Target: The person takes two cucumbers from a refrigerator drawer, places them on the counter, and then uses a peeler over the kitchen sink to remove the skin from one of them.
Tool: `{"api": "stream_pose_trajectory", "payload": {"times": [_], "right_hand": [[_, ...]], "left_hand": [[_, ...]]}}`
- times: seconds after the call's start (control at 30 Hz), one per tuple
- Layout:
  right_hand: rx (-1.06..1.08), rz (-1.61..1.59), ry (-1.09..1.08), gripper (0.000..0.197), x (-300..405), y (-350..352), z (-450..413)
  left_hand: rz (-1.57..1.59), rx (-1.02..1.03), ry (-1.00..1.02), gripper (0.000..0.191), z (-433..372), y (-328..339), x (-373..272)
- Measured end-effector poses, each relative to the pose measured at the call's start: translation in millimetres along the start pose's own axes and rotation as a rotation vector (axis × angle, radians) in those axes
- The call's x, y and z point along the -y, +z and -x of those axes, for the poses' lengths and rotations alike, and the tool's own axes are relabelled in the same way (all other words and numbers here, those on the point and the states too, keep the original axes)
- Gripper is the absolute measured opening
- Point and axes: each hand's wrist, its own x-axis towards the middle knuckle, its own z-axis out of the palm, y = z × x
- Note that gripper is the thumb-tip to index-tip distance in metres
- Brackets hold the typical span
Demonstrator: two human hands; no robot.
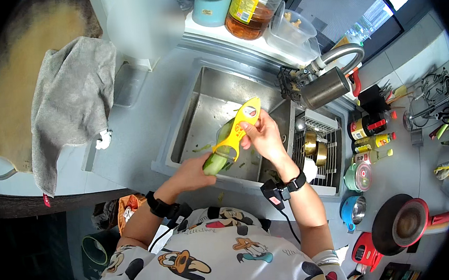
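Over the stainless steel sink basin (220, 81), my left hand (191, 174) grips a pale green, partly peeled vegetable (215, 164), perhaps a cucumber or a gourd. My right hand (262, 136) holds a yellow vegetable peeler (236, 132) by its handle, which has a round hole near the end. The peeler's forked head lies across the vegetable near my left fingers. Part of the vegetable is hidden behind the peeler. Green peel strips (201, 148) lie scattered on the basin floor.
A steel faucet (324, 88) rises at the sink's back right, beside a rack with brass-coloured bowls (315, 147). Left of the sink hangs a grey cloth (75, 96). An oil jug (252, 9) stands behind. Sauce bottles (370, 126) and a frying pan (390, 222) are at right.
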Motion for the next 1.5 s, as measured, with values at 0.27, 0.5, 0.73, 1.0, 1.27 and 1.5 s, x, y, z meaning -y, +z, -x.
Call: {"api": "stream_pose_trajectory", "payload": {"times": [0.27, 0.5, 0.73, 1.0, 1.27, 1.5], "right_hand": [[-0.165, 0.016, -0.113, 0.013, -7.0, -9.8, -16.1], [-0.377, 0.016, -0.302, 0.010, -0.2, -15.2, -14.1], [-0.438, 0.082, -0.322, 0.015, -5.7, -25.7, -16.3], [-0.553, -0.131, -0.302, 0.011, -7.5, -15.2, -26.1], [-0.129, -0.132, -0.029, 0.015, 16.6, -23.0, -11.5], [-0.206, 0.018, -0.112, 0.014, 4.9, -14.8, -18.2]], "left_hand": [[0.023, -0.029, 0.061, 0.050, 0.1, -3.0, -1.8], [0.037, -0.038, 0.041, 0.052, 2.7, -3.6, -12.3], [0.147, -0.013, 0.133, 0.052, -6.0, 1.3, 0.9], [0.284, 0.008, 0.087, 0.053, -8.1, 2.5, -10.4], [0.348, -0.030, 0.213, 0.052, -3.4, 4.8, 2.5], [0.468, 0.081, 0.144, 0.056, 0.3, 8.2, 5.9]]}}
